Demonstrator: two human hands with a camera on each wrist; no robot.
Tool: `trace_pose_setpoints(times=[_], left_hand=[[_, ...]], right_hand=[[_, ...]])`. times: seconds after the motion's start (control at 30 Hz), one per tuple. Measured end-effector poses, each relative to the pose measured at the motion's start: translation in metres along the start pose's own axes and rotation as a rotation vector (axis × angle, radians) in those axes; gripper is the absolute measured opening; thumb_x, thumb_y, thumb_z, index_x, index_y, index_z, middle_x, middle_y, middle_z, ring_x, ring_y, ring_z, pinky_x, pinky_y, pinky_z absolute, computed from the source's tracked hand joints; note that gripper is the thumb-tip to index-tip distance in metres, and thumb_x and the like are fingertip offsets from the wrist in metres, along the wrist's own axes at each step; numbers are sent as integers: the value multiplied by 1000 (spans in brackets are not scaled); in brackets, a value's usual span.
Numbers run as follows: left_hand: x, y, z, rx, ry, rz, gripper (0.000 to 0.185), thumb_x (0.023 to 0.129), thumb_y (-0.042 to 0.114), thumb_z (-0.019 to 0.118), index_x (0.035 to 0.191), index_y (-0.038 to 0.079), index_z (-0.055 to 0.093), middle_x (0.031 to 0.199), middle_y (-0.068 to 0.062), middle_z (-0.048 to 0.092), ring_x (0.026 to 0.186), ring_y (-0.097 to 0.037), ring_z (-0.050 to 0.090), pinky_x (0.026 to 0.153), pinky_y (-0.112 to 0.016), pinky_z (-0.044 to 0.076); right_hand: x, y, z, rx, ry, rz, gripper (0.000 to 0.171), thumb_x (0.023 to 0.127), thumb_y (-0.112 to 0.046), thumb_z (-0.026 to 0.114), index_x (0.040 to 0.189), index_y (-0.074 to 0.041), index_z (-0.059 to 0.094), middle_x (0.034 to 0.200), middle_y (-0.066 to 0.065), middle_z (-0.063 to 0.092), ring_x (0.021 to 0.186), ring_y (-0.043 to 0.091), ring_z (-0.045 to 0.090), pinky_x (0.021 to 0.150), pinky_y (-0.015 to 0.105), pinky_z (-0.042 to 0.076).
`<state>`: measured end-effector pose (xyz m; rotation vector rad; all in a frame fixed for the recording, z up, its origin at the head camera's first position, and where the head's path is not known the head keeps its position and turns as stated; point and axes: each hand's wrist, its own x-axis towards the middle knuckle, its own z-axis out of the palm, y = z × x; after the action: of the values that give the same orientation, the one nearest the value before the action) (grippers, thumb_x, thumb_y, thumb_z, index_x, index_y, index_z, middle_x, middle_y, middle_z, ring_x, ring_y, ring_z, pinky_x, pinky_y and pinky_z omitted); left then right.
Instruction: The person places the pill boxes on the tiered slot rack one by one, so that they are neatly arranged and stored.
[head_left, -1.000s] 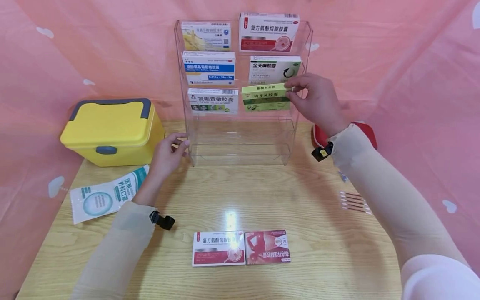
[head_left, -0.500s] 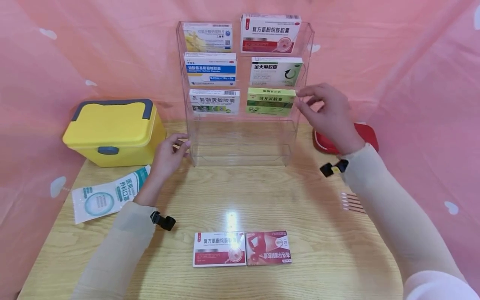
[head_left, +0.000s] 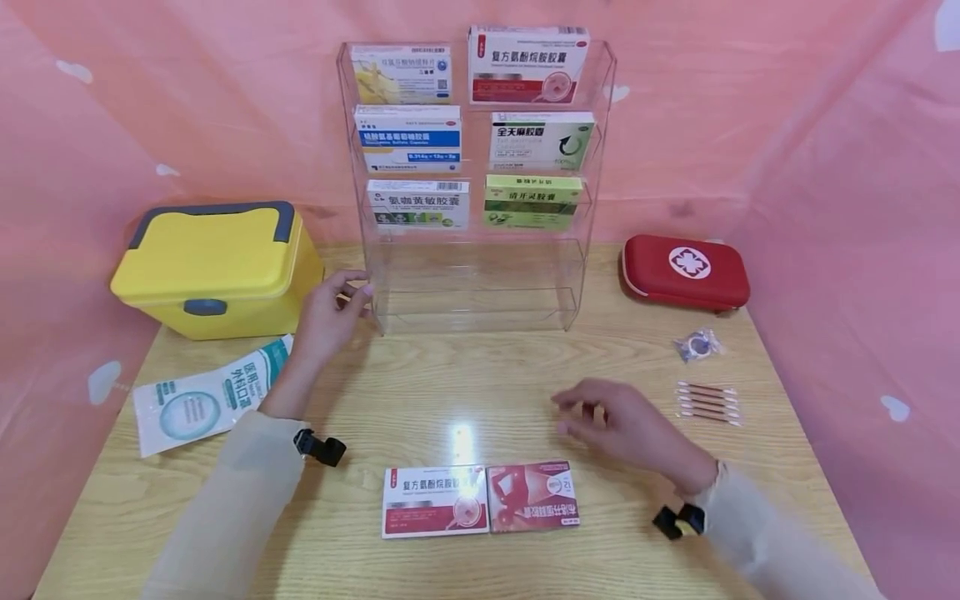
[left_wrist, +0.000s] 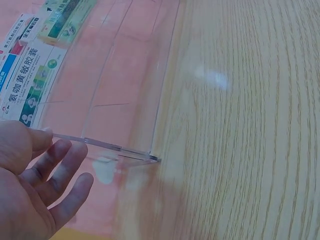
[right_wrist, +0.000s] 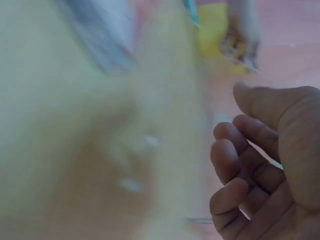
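Observation:
My left hand (head_left: 330, 317) pinches the left side edge of a clear acrylic display rack (head_left: 480, 321), thumb on one side and fingers on the other, as the left wrist view shows. My right hand (head_left: 618, 421) hovers over the table with loosely bent fingers and holds nothing. Just below and left of it lie two medicine boxes side by side, a white and red one (head_left: 435, 502) and a pink-red one (head_left: 533, 497). A green medicine box (head_left: 532, 204) stands at the right of the rack's third tier, beside a white and green box (head_left: 417, 206).
Several more medicine boxes fill the upper tiers, among them a blue and white one (head_left: 408, 140). A yellow case (head_left: 217, 262) and a mask packet (head_left: 206, 400) are at left. A red first-aid pouch (head_left: 686, 273), a small wrapped roll (head_left: 699, 344) and cotton swabs (head_left: 708, 403) are at right.
My right hand has let go of the green box, now seated in the third tier, and come down toward the boxes on the table. The left hand has stayed at the rack.

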<state>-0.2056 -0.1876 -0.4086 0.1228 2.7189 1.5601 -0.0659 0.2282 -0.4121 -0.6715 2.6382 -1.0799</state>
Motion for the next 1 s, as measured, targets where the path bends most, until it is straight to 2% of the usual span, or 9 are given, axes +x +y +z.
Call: trace_pose_setpoints(times=[0.13,0.27,0.43,0.6,0.7,0.83,0.9,1.0], left_hand=[[-1,-1,0,-16,0,12,36,104,28,59,135,10,62,101,-12,63,86,-35,71,60,-26,51],[-1,-3,-1,-24,0,3,36,104,29,58,135,10,62,102,-13,62,87,-35,70,60,-25,51],[0,-3,-1,-26,6,-7,37,105,30,58,135,10,62,102,-12,62,87,-33,70,58,-25,49],[-1,-3,0,-25,1,-12,37,105,30,58,135,10,62,102,-12,62,88,-34,70,57,-26,48],[-1,-2,0,-21,-1,-19,37,104,31,57,135,10,61,102,-12,62,88,-34,70,57,-26,48],[-1,-1,0,-16,-2,-20,37,105,31,57,136,11,61,103,-12,62,89,-33,69,58,-26,49],[-1,-1,1,-16,0,-14,37,105,30,57,135,10,62,102,-12,62,88,-33,70,58,-26,49],[-2,-2,1,-24,-3,1,36,105,28,58,135,9,62,102,-13,62,87,-35,70,59,-25,49]], right_hand=[[-26,3,26,3,-85,84,38,88,-41,80,122,-26,73,110,-14,63,92,9,57,79,28,52],[-39,3,43,-26,-71,94,40,84,-48,82,118,-29,75,118,-16,55,104,6,53,91,32,50],[-46,3,55,-64,-24,70,39,85,-49,81,117,-27,75,119,-14,51,106,8,49,90,32,49],[-48,3,57,-38,0,72,36,85,-44,82,115,-26,74,119,-12,51,105,9,49,89,30,49],[-46,3,56,-10,63,78,33,84,-39,85,112,-26,73,119,-10,52,101,11,51,83,29,50],[-40,5,55,-23,210,96,30,84,-32,86,109,-25,72,117,-8,53,93,13,53,74,28,49],[-38,7,56,-44,266,105,30,84,-31,86,109,-25,71,116,-8,53,91,14,53,73,29,49],[-37,7,57,-63,305,120,31,84,-31,87,109,-25,69,115,-9,54,91,14,53,73,30,49]])
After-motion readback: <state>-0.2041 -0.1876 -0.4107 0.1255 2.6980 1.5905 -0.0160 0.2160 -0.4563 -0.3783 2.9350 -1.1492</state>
